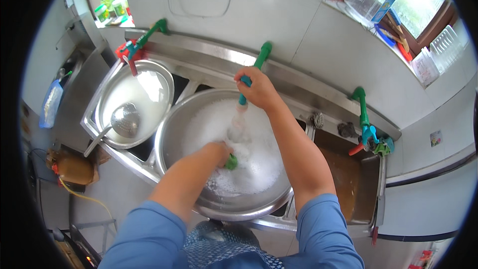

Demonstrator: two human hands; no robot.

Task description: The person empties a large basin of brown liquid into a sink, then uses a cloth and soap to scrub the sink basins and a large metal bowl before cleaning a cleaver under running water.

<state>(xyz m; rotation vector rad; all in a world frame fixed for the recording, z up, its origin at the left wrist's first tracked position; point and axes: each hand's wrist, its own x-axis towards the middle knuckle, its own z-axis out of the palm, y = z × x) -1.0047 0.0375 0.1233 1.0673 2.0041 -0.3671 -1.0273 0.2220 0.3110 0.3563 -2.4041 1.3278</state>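
Note:
A large metal basin (168, 134) stands before me over the sink, with foamy white water (254, 172) inside. My left hand (220, 154) reaches into it and grips a green scrubbing pad (231, 162) at the water's surface. Above the basin's far side, my right hand (255, 86) has its fingers around the blue handle (245, 80) of a green tap pipe (263, 55). Water (236, 130) runs from that spout into the foam. Part of the left hand's fingers is hidden from view.
To the left, a smaller metal basin (170, 82) of cloudy water carries a perforated skimmer (126, 120) across its rim. A brown-stained sink compartment (338, 172) lies at right, under another green tap (364, 119). Steel scourers (347, 130) rest on the ledge behind it.

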